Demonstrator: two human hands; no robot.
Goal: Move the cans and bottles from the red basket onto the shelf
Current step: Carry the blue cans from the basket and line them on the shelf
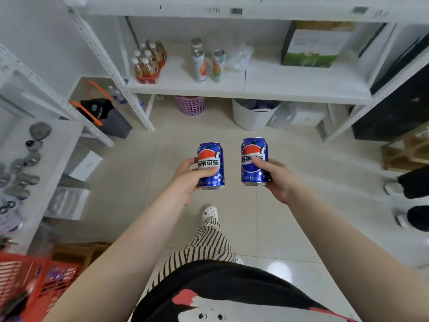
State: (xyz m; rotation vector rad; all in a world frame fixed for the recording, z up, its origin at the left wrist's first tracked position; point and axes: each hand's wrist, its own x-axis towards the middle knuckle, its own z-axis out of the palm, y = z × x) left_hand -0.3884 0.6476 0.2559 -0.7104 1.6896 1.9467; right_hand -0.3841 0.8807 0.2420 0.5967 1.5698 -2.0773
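Observation:
My left hand [189, 180] grips a blue cola can [212, 154], held upright above the floor. My right hand [277, 176] grips a second blue cola can [253, 148], also upright, a little to the right of the first. Both cans hang in the air in front of the white shelf [290, 89]. On that shelf stand a pack of small bottles [148, 63], two slim cans [199, 66] side by side with another behind them. The red basket [34, 280] sits at the bottom left, behind my left arm, with some items inside.
A green and white carton [313, 47] and a clear plastic bag [239, 56] lie on the shelf. Under it are a purple basket [190, 105] and a white bucket [251, 117]. Another shelf unit [46, 145] stands left. A person's feet [399, 201] are at the right.

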